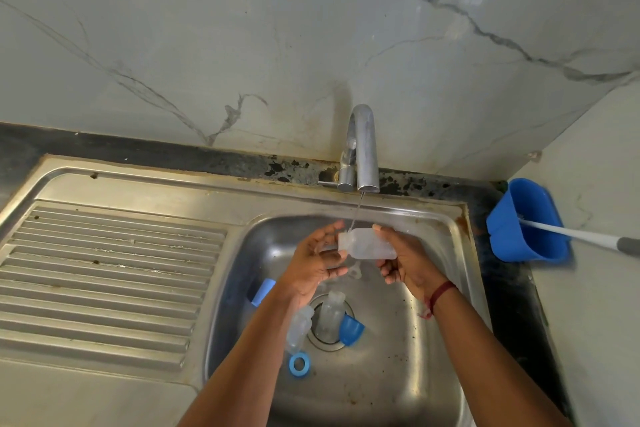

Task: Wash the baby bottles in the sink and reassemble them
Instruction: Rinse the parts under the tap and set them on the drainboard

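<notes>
**Rinsing one baby bottle under the tap, both hands on it**

Clear plastic bottle (pixel 367 245) is held between the two hands, above the sink basin (pixel 398 374) and right under the tap (pixel 362 149).

- Left hand (pixel 317 262): fingers curled round the neck end, holding it.
- Right hand (pixel 407 262): thumb on top, fingers curled below, gripping the base end.
- Water stream (pixel 356 211) lands on the bottle's neck end, just beside the left fingertips.

Orientation: the long axis runs roughly level from hand to hand. The open mouth points toward the left palm and the base sits in the right hand.

Handling, my read: empty thin-wall plastic, so light, fairly stiff and not fragile. It is wet, so expect it to be slippery. Best hold is round the base plus the shoulder or threaded neck, where the step gives purchase. Squeezing mid-body would likely flex it.

Below the left wrist, two more bottles (pixel 330 317) lie by the drain, with a blue cap (pixel 351 331) touching one. A blue ring (pixel 299 363) lies nearer the person, so reassembly looks not yet begun.
</notes>
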Demonstrator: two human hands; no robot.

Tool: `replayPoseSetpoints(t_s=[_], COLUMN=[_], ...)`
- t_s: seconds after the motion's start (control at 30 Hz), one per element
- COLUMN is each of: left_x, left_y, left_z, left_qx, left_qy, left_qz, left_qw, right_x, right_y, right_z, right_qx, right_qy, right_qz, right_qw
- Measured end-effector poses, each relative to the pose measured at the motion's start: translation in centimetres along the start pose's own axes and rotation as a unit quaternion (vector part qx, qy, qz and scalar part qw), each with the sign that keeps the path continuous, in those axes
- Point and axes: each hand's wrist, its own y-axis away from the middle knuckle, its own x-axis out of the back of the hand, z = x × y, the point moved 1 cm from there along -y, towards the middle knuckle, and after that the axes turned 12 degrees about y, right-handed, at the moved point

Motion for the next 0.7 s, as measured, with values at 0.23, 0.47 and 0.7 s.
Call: replayPoseSetpoints(t_s=[0.23, 0.47, 0.7], left_x=[0.0, -1.2, -2.4], left_y=[0.4, 0.2, 1.6], left_z=[-0.3, -0.7, -0.9], left_qx=[0.006, 0.014, 0.097], left_qy=[0.014, 0.026, -0.013], left_qz=[0.049, 0.151, 0.202], left_qw=[0.999, 0.988, 0.974], right_x=[-1.8, -3.4, -6.7], right_y=[0.4, -0.1, 0.1], right_z=[-1.6, -1.9, -1.5], right_qx=[0.054, 0.154, 0.048], right_qy=[0.044, -0.047, -0.247], right_qz=[0.009, -0.014, -0.048], right_qw=[0.998, 0.987, 0.967])
